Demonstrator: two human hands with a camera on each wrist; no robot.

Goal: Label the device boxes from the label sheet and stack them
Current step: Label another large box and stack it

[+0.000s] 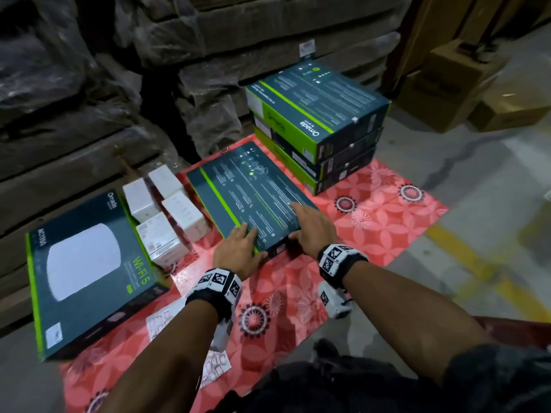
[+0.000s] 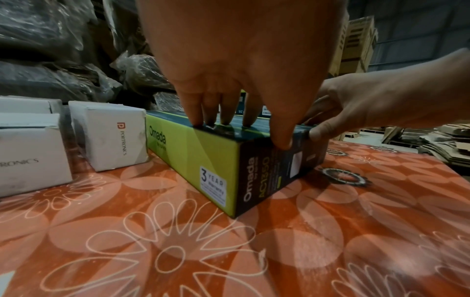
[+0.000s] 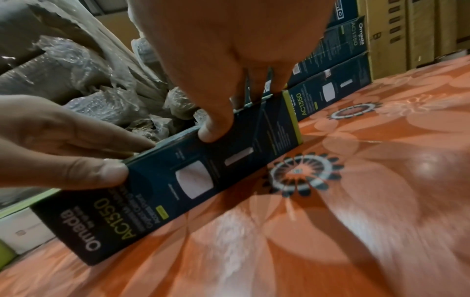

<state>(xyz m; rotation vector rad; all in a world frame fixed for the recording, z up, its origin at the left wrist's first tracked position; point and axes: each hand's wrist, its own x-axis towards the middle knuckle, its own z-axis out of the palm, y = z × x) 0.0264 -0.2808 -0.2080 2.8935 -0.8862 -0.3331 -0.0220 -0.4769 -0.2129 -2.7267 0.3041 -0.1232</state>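
A dark teal and green device box (image 1: 253, 189) (image 2: 213, 158) (image 3: 203, 172) lies flat on the red flowered mat (image 1: 372, 231). My left hand (image 1: 252, 244) (image 2: 254, 130) grips its near left corner, fingers on top and thumb on the near end face. My right hand (image 1: 301, 225) (image 3: 241, 108) holds the near right part the same way, with its thumb on that face. Behind it stands a stack of three like boxes (image 1: 322, 114) (image 3: 330, 50). A white label sheet (image 1: 162, 321) lies on the mat, partly hidden under my left forearm.
Another device box (image 1: 86, 263) lies face up at the left edge of the mat. Several small white boxes (image 1: 167, 216) (image 2: 112, 136) sit between it and the held box. Wrapped cartons (image 1: 89, 84) wall the back; brown cartons (image 1: 453, 81) stand at the right.
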